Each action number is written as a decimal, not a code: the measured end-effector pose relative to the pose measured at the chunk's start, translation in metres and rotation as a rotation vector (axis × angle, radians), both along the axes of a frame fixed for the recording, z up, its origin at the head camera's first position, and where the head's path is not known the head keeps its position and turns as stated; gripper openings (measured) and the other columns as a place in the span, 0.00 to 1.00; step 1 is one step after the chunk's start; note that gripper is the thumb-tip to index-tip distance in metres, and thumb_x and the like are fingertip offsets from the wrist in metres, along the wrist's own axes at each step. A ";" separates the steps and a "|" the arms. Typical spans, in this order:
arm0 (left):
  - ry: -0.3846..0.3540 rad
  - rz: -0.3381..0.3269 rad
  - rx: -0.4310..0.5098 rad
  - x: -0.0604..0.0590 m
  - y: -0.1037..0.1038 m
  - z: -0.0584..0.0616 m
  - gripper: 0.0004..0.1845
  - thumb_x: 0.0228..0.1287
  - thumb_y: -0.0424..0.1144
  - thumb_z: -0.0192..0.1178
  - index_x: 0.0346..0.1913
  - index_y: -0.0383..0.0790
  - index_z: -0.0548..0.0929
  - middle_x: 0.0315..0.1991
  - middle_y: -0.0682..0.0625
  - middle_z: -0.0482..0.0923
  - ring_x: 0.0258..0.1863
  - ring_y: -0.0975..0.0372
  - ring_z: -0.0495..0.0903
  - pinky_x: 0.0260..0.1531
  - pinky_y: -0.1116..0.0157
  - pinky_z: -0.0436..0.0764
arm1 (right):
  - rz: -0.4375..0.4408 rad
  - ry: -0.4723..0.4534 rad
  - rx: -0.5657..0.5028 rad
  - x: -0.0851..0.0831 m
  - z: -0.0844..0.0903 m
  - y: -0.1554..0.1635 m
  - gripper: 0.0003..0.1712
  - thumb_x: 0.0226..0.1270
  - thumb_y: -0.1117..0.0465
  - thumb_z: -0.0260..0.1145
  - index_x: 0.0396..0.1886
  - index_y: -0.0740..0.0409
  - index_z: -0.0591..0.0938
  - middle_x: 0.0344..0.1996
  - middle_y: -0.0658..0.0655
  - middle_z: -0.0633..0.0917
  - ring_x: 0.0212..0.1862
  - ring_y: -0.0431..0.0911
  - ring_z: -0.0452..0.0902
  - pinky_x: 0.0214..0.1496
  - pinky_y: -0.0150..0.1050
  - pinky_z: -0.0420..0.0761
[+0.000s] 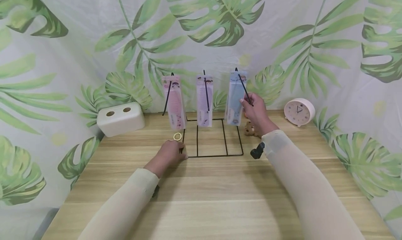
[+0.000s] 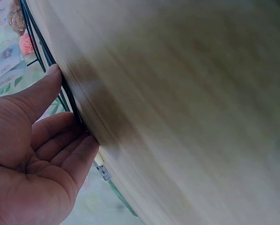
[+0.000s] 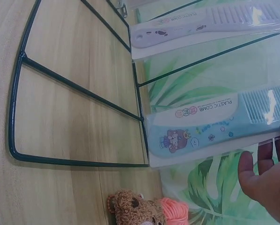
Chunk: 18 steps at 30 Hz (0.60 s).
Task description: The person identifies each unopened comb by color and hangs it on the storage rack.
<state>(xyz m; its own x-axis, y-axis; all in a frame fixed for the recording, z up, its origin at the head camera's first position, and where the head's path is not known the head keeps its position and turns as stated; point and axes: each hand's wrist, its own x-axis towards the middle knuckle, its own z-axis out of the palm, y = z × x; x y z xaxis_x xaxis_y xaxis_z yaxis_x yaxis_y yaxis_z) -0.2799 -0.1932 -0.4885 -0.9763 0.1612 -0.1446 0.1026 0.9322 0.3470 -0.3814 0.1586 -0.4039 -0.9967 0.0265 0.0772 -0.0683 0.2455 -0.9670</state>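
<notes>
The black wire rack (image 1: 213, 142) on the table (image 1: 220, 194) is steadied at its front left corner by the left hand (image 1: 169, 154), fingers straight and together. Three packaged combs hang there; the blue comb (image 1: 235, 98), marked "PLASTIC COMB", is pinched by the right hand (image 1: 255, 110).

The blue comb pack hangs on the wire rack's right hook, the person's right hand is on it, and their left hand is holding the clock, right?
Not quite. In the head view the left hand presses the wire rack base, not the clock. The right hand is indeed on the blue comb pack, on the right hook.
</notes>
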 end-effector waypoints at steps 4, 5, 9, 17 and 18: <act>0.000 -0.001 0.001 0.001 0.000 0.000 0.30 0.72 0.45 0.75 0.71 0.35 0.83 0.70 0.33 0.81 0.73 0.38 0.77 0.77 0.42 0.74 | -0.003 0.004 0.008 0.001 -0.001 -0.001 0.16 0.87 0.51 0.62 0.63 0.55 0.78 0.54 0.56 0.81 0.55 0.56 0.79 0.50 0.46 0.83; -0.001 -0.001 0.002 0.001 0.000 0.000 0.30 0.72 0.45 0.75 0.70 0.34 0.83 0.70 0.33 0.81 0.73 0.38 0.77 0.77 0.42 0.74 | -0.005 0.006 0.010 0.001 -0.001 -0.001 0.16 0.87 0.52 0.62 0.62 0.55 0.78 0.54 0.55 0.81 0.56 0.57 0.79 0.49 0.45 0.82; -0.005 0.003 0.004 0.001 0.000 0.001 0.30 0.72 0.45 0.75 0.71 0.35 0.83 0.70 0.33 0.81 0.74 0.38 0.76 0.77 0.42 0.74 | -0.001 0.006 -0.001 0.001 -0.002 -0.002 0.16 0.87 0.52 0.63 0.63 0.55 0.78 0.53 0.54 0.80 0.56 0.60 0.77 0.43 0.40 0.79; -0.006 -0.002 -0.003 0.000 0.000 0.000 0.30 0.71 0.46 0.75 0.71 0.34 0.83 0.71 0.33 0.80 0.73 0.39 0.77 0.77 0.43 0.75 | 0.008 -0.002 -0.014 0.000 -0.002 -0.003 0.16 0.87 0.52 0.62 0.63 0.56 0.78 0.51 0.54 0.80 0.57 0.60 0.77 0.46 0.42 0.79; -0.006 -0.003 -0.003 0.000 0.000 0.000 0.31 0.71 0.46 0.75 0.71 0.34 0.83 0.71 0.33 0.80 0.73 0.39 0.77 0.77 0.43 0.75 | 0.007 -0.006 -0.018 0.000 -0.002 -0.003 0.16 0.87 0.52 0.62 0.62 0.56 0.78 0.51 0.54 0.80 0.56 0.60 0.77 0.46 0.43 0.79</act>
<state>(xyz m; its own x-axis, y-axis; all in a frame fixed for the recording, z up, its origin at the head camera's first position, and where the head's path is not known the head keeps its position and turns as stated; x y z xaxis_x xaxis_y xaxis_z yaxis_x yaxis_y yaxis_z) -0.2798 -0.1935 -0.4882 -0.9749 0.1635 -0.1513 0.1029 0.9329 0.3452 -0.3811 0.1555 -0.4058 -0.9973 0.0210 0.0704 -0.0638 0.2273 -0.9717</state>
